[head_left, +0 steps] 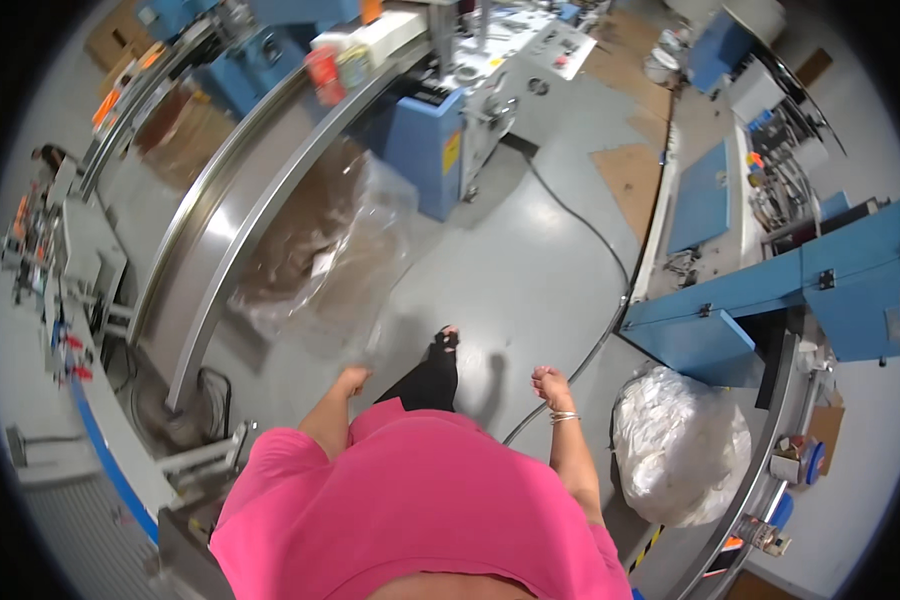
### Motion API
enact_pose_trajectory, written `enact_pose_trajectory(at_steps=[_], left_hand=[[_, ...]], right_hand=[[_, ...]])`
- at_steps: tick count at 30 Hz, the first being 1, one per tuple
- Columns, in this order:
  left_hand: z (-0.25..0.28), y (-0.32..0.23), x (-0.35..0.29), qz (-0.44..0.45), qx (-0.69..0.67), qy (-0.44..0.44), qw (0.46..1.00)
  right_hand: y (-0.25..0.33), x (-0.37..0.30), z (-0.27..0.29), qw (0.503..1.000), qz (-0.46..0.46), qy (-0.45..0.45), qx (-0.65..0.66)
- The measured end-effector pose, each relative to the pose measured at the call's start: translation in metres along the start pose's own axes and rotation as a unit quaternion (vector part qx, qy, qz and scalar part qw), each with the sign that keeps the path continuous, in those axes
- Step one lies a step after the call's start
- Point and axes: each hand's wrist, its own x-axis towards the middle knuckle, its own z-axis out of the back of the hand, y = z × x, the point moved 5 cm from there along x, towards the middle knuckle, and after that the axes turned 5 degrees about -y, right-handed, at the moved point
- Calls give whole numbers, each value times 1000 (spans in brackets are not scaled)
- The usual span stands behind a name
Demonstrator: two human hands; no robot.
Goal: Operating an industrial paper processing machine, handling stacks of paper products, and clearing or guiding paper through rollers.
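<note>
A clear plastic bag (335, 265) with brown contents sits ahead and left of the person's left hand (353, 380), apart from it; that hand's grip cannot be told. The right hand (548, 385), loosely clenched, hangs above a dark cable (604, 341) on the floor (490, 270). Rightward sits a bulging white bag (680, 450).

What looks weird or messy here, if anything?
The dark cable does: it snakes across the open grey floor, passing beyond the right hand. It looks odd because someone walking there might trip.
</note>
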Motion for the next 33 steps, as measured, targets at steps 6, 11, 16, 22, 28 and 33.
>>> enact_pose_trajectory(at_steps=[6, 11, 16, 22, 28, 33], left_hand=[[-25, -130, 56, 39, -13, -68, 997], [-56, -278, 114, 29, -31, -61, 997], [-147, -481, 122, -154, 105, -45, 981], [-337, -698, 55, -314, 245, 92, 912], [-446, -796, 48, -421, 260, 101, 863], [-450, -931, 61, -471, 190, -51, 860]], right_hand=[[117, 85, 49, 994, 72, -19, 76], [120, 194, 140, 993, 80, -81, -41], [119, 212, 199, 985, 61, -117, 113], [-109, 300, 239, 836, 157, -62, -521], [85, 391, 332, 884, 131, -144, -425], [248, 459, 407, 907, 82, -193, -366]])
